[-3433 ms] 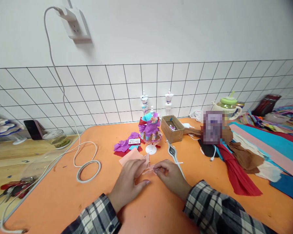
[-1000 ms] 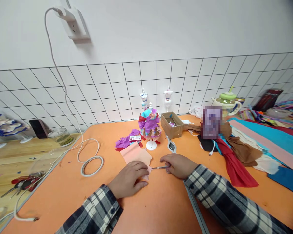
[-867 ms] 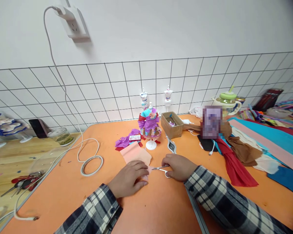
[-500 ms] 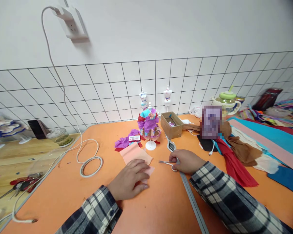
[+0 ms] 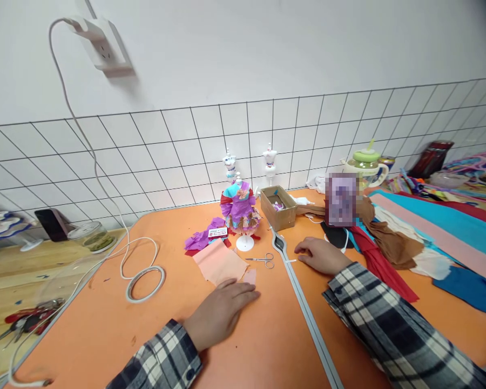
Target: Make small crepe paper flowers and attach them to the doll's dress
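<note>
Small white-handled scissors (image 5: 263,260) lie on the orange table, between a peach crepe-paper sheet (image 5: 216,261) and a long grey strip (image 5: 308,310) with a looped end. My left hand (image 5: 224,310) rests palm down with its fingers stretched out, at the lower edge of the peach sheet and a small pale scrap (image 5: 249,276). It holds nothing. To the right of the strip, my right hand (image 5: 322,255) lies on the table, fingers loosely bent and apart, nothing held. Behind the scissors stands a mini dress form (image 5: 242,208) in a purple ruffled paper dress.
A cardboard box (image 5: 278,210) sits behind, near two white dress forms (image 5: 269,161). Coloured crepe paper (image 5: 400,246) spreads over the right side, by a green-lidded jug (image 5: 364,165). At left are a tape roll (image 5: 146,283), a white cable (image 5: 95,156) and a phone (image 5: 51,224).
My right hand has let go of the scissors, which now lie beside the peach sheet, and has moved right of the strip. My left hand's fingers now stretch farther right. The view has shifted slightly.
</note>
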{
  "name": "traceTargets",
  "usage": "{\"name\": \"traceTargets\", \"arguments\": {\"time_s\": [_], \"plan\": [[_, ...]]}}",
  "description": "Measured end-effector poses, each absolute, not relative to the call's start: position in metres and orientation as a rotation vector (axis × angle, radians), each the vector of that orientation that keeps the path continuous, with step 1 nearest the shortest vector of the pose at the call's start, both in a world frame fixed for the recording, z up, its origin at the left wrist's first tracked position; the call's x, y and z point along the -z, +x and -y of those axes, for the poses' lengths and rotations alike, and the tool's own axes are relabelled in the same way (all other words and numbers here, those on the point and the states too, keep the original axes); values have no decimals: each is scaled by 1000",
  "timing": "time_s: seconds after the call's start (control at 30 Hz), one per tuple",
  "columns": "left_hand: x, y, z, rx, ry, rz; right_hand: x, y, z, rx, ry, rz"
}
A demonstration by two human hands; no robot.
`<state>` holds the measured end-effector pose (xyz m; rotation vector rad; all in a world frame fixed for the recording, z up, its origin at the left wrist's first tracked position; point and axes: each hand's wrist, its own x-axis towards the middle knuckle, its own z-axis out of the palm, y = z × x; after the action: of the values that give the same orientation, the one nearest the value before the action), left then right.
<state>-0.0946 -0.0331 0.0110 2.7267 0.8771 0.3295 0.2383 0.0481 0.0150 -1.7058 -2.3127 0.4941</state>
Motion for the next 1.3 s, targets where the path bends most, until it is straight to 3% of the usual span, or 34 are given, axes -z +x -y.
{"name": "traceTargets", "arguments": {"time_s": [0.53,0.73,0.87,1.3], "plan": [[-20,-90,44,-770,2880,-847,-10,210,-38,-547,-1807,2223],[-18,-61,58,-1038,2248,-1102,-22,177,-14,-534,-1533,2089],[-8,-44,59,-1011,1966,-1284,-20,142,14,-456,-1353,1989],[-5,-59,49,-987,2116,-1373,-11,123,32,-664,-1100,2079]]}}
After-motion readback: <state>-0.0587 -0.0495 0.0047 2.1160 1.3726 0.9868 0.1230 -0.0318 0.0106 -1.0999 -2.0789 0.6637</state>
